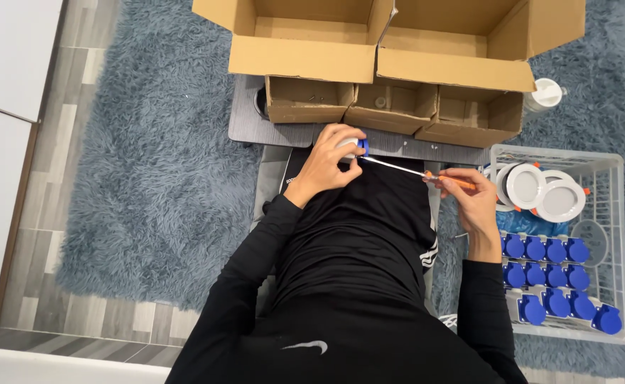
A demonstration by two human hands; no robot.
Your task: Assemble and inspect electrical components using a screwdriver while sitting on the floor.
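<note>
Head view, looking straight down on a seated person in black.

Left hand [326, 165]: grip pinched around a small white-and-blue part [356, 146], held just below the near edge of the low grey bench [245, 117], centre of view.

Right hand [469, 195]: grip pressed together on the orange handle of a screwdriver [426, 173]. The thin metal shaft runs toward 10 o'clock, and its tip meets the blue end of the part.

Bench: three small open cardboard boxes [392, 107] in a row. Two large open cartons [390, 35] behind them at 12 o'clock.

At 3 o'clock of the right hand: white wire basket [614, 213] on the blue-grey shag rug [149, 178]. It holds round white lamp fittings [543, 190] at its far end and rows of blue parts [547, 274] nearer the person. A white container [545, 94] stands on the rug at 12 o'clock of the basket.
</note>
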